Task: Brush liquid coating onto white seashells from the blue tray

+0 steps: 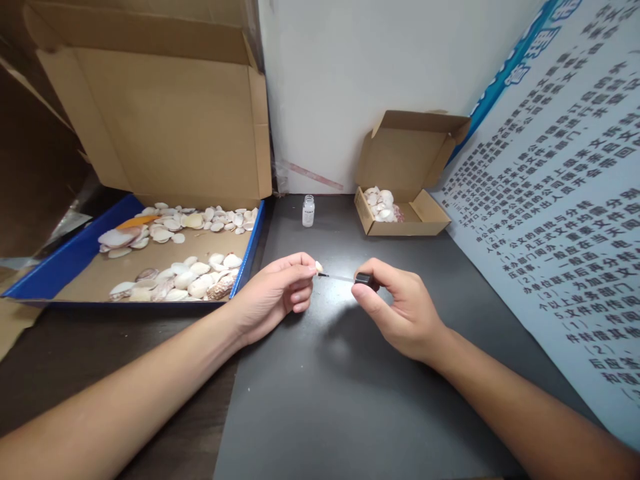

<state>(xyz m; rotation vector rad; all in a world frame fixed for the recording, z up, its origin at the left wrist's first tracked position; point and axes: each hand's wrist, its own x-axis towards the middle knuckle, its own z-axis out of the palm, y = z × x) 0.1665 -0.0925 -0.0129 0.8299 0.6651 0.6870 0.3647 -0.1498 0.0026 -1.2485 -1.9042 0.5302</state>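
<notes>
My left hand (280,293) is curled narrow, thumb and fingertips pinched on a small pale shell (319,267) that pokes out just past the fingertips, held a little above the dark table (350,400). My right hand (395,307) faces it, fingers closed round the black cap of a thin brush (361,279); the slender stem runs leftward from the cap and its dark tip meets the shell, so the two hands sit near each other with only the brush between them. I cannot tell whether the tip is wet. Both forearms come in from the bottom corners and lie low over the table. Straight beyond the hands, toward the white wall (350,80), a small clear bottle (309,211) stands upright with no cap on it, well apart from both hands. To the right of the bottle a small cardboard box (425,223) sits open with its lid tipped back, and a little heap of pale shells lies in its left end. On my left, a large flat tray with a blue rim (253,247) holds many more shells, white, cream and a few brown-speckled, scattered in loose rows; its right edge is just beside my left hand. A big cardboard flap (165,120) stands up behind that tray. Along my right, a pale printed sheet (565,233) with dark characters and a blue band leans against the table's edge.
</notes>
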